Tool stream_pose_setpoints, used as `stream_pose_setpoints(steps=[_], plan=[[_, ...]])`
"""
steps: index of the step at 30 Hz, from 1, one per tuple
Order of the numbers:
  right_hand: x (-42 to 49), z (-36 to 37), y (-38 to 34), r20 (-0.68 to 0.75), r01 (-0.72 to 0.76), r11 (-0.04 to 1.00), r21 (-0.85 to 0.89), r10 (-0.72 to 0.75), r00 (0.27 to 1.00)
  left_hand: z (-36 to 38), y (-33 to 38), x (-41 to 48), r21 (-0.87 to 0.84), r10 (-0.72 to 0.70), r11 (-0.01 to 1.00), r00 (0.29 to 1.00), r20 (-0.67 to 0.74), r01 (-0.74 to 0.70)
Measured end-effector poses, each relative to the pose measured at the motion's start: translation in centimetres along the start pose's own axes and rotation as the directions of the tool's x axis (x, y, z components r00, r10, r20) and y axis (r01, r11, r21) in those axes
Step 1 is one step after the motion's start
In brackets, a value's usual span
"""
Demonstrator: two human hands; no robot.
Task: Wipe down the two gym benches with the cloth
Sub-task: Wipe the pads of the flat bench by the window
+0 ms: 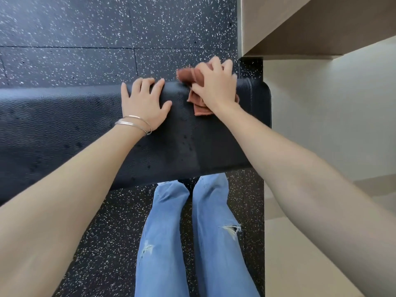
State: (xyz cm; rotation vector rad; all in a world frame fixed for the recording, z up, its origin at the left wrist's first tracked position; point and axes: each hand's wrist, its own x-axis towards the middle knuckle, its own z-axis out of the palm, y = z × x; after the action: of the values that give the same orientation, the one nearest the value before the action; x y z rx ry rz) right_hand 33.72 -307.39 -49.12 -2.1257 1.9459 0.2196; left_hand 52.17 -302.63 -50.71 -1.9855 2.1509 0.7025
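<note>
A black padded gym bench [85,133] runs across the view from the left edge to a rounded end at the right. My right hand [216,84] is closed on a crumpled rust-brown cloth [188,75] and presses it against the bench's far edge near that right end. My left hand [145,103], with thin silver bangles at the wrist, lies flat on the pad with fingers spread over the far edge, a little left of the cloth. A faint damp streak shows on the pad below the hands. Only one bench is in view.
Black rubber floor [75,39] with white speckles lies beyond and under the bench. My legs in light blue jeans [192,232] stand against the near side. A beige wall and ledge [321,28] rise at the right, with pale tiled floor [310,254] below.
</note>
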Motion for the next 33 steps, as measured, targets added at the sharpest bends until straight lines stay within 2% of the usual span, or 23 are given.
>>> stream_pose_setpoints(steps=[3, 5, 8, 10, 12, 14, 16, 19, 21, 24, 26, 30, 33], plan=[[-3.8, 0.0, 2.9, -0.024, 0.141, 0.986, -0.093, -0.144, 0.989, -0.4, -0.7, -0.4, 0.041, 0.017, 0.999, 1.000, 0.017, -0.018], [-4.8, -0.6, 6.1, -0.040, 0.157, 0.980, -0.123, -0.163, 0.986, -0.7, -0.9, -0.4, 0.063, 0.029, 0.998, 0.999, 0.014, -0.030], [-3.0, -1.0, 7.9, -0.073, -0.020, 0.998, -0.061, 0.015, 0.997, -0.7, -0.8, -0.5, 0.106, 0.041, 0.993, 0.999, 0.018, -0.043], [-1.6, -0.6, 6.4, -0.117, -0.184, 0.982, -0.033, 0.180, 0.977, -0.6, -0.5, -0.6, 0.113, 0.044, 0.993, 0.999, 0.018, -0.045], [-0.5, -0.2, 4.0, -0.143, -0.262, 0.964, -0.037, 0.254, 0.956, -0.5, -0.6, -0.7, 0.088, 0.037, 0.995, 0.999, 0.009, -0.037], [0.7, -0.3, 1.1, -0.096, -0.172, 0.984, -0.052, 0.166, 0.981, -0.8, -1.3, -0.7, 0.043, -0.017, 0.999, 1.000, -0.016, 0.017], [1.8, -0.2, -2.8, -0.017, -0.003, 0.998, -0.055, 0.002, 1.000, -1.1, -3.1, -0.8, 0.011, -0.110, 0.994, 0.993, -0.042, 0.111], [2.3, 0.3, -8.4, 0.038, 0.175, 0.984, -0.024, -0.174, 0.984, -1.6, -6.8, -1.6, 0.030, -0.213, 0.976, 0.975, -0.067, 0.215], [2.0, 0.6, -8.9, 0.053, 0.231, 0.973, -0.015, -0.230, 0.972, -1.9, -8.4, -2.4, 0.049, -0.238, 0.969, 0.969, -0.067, 0.242], [1.7, 0.1, -4.8, 0.050, 0.280, 0.960, -0.017, -0.279, 0.959, -2.3, -8.7, -3.0, 0.084, -0.249, 0.964, 0.967, -0.048, 0.252], [1.2, -0.1, -0.7, 0.027, 0.247, 0.969, -0.027, -0.246, 0.969, -2.4, -7.8, -3.0, 0.087, -0.282, 0.955, 0.959, -0.028, 0.283], [-0.1, -1.1, 8.2, 0.001, 0.038, 0.999, -0.018, -0.038, 0.999, -2.0, -5.0, -2.5, 0.062, -0.276, 0.959, 0.961, -0.010, 0.276], [-0.2, -1.0, 9.6, -0.011, -0.044, 0.999, -0.025, 0.044, 0.999, -1.7, -3.6, -2.5, 0.056, -0.257, 0.965, 0.966, -0.010, 0.257]])
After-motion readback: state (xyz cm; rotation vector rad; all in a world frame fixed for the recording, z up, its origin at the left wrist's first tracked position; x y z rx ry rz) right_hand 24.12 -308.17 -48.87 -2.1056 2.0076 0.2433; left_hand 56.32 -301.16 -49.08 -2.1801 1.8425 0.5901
